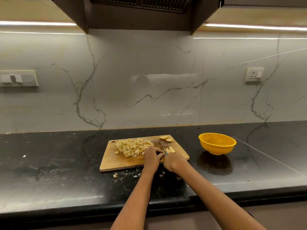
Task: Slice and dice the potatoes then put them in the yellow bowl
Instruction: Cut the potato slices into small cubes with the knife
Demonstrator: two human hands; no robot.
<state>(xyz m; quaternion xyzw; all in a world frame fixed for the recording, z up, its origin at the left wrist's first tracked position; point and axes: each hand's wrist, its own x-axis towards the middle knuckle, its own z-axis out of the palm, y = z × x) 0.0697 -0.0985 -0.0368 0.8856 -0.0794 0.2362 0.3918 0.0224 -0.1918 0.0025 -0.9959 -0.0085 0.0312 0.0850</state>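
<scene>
A wooden cutting board (116, 161) lies on the black counter. A heap of diced potato (132, 146) covers its far left half. Several potato strips (171, 149) lie near its right side. My right hand (175, 163) grips a knife (164, 151) whose blade points away over the strips. My left hand (151, 156) sits just left of the blade with fingers curled, and it hides what they hold. Two potato end pieces (166, 138) rest at the board's far right corner. The yellow bowl (217, 143) stands to the right of the board, and looks empty.
A few stray potato bits (115, 175) lie on the counter (58, 160) in front of the board. The marble backsplash rises behind, with a socket (254, 74) at right and a switch panel (17, 78) at left. The counter's front edge runs below my forearms.
</scene>
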